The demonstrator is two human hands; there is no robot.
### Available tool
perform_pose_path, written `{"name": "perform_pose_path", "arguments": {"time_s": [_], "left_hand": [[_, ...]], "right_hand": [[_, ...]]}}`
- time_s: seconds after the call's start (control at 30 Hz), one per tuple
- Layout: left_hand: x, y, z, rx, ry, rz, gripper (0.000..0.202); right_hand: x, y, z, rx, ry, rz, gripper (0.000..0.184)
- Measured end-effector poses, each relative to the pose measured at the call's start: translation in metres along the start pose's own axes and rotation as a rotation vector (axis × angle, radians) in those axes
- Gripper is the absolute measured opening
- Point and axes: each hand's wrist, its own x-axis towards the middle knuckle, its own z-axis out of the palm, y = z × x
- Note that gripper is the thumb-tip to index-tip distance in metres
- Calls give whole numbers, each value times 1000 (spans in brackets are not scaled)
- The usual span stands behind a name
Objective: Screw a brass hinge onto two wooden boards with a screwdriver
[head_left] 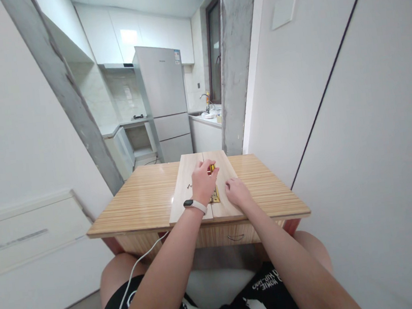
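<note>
Two pale wooden boards [188,176] lie side by side on a small wooden table [144,201], joined by a brass hinge [215,197]. My left hand [204,180], with a white band on its wrist, is closed around a yellow-handled screwdriver [212,167] held over the hinge. My right hand [237,191] rests on the right board beside the hinge, fingers curled and pressing down. A few small dark screws [188,187] lie on the left board.
The table has a drawer with a handle [235,238] facing me. A white cable [130,277] runs across my left thigh. White walls close in on both sides. A kitchen with a fridge [164,99] lies beyond the table.
</note>
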Motion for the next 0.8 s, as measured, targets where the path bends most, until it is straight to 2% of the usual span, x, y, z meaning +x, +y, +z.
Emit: {"name": "perform_pose_path", "arguments": {"time_s": [0.17,0.43,0.6,0.8], "left_hand": [[1,1,-2,-26,-9,0,16],[5,0,1,-139,-124,46,21],[1,0,0,-121,-67,68,19],[-1,-1,1,-6,9,31,17]], "right_hand": [[0,0,1,3,9,-8,28],[-1,-1,-2,2,5,-9,29],[-2,-2,-4,-1,-7,-17,30],[-1,-1,-3,-7,-3,-9,30]]}}
